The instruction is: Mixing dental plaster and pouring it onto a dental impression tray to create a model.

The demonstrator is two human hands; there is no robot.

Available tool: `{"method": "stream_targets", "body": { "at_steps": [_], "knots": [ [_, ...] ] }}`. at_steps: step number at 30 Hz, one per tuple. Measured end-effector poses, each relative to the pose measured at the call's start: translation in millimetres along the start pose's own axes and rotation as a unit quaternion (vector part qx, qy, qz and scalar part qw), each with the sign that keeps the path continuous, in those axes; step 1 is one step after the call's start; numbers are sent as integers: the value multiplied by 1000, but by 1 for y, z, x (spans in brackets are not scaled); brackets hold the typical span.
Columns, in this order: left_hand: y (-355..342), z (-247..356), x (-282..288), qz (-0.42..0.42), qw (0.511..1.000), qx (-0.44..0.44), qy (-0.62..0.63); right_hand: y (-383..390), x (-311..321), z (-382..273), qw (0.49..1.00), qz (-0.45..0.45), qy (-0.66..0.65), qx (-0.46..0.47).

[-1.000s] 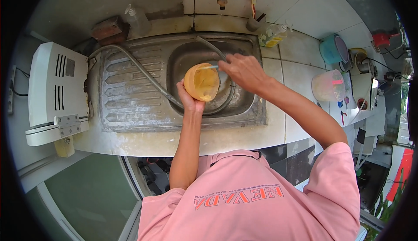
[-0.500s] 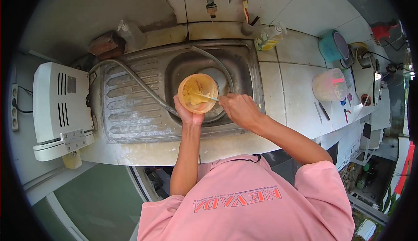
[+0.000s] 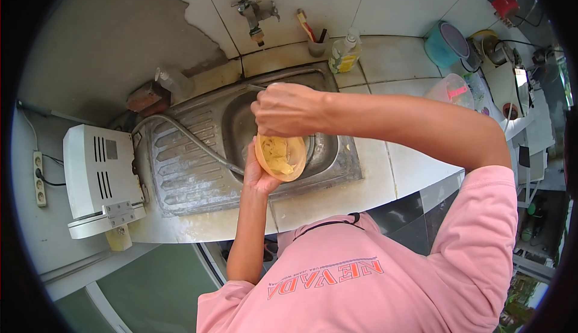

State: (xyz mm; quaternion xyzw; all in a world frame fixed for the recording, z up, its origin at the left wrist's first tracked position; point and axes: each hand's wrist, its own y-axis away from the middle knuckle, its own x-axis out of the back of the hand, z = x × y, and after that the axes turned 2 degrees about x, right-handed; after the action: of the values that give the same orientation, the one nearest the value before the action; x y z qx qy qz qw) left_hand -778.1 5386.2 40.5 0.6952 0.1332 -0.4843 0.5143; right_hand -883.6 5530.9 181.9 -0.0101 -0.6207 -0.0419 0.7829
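Left hand (image 3: 257, 173) cups the orange bowl (image 3: 280, 157) over the sink (image 3: 337, 164), fingers wrapped on its rim. Right hand (image 3: 288, 109) is closed on a thin utensil above it. Advisable: keep bowl tilted basinward, grip steady.

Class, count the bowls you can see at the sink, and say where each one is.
1. An orange bowl is held over the sink basin in the left hand, with the right hand above it. Others may be hidden beneath.
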Motion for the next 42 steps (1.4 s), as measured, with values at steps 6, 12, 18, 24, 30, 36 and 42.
{"method": "stream_targets", "body": {
  "at_steps": [6,12,18,24,30,36,42],
  "knots": [
    [11,-2,-21,-98,985,-138,-19,42,6,-1,959,18,-140,-246],
    [7,-6,-32,-154,965,-203,55,75,26,-61,932,37,-203,-298],
    [-7,-27,-42,-130,974,-169,69,86,22,-62,917,156,-136,-342],
    [-2,-37,-49,-188,973,-133,5,102,19,-71,925,111,-142,-335],
    [-3,-47,-61,-122,979,-165,-14,119,16,-68,922,109,-142,-344],
    [-4,-48,-59,-96,962,-249,-56,121,0,-84,885,102,-158,-427],
    [-15,-49,-57,-231,928,-290,-33,103,-8,-120,839,178,-289,-426]
  ]
}}
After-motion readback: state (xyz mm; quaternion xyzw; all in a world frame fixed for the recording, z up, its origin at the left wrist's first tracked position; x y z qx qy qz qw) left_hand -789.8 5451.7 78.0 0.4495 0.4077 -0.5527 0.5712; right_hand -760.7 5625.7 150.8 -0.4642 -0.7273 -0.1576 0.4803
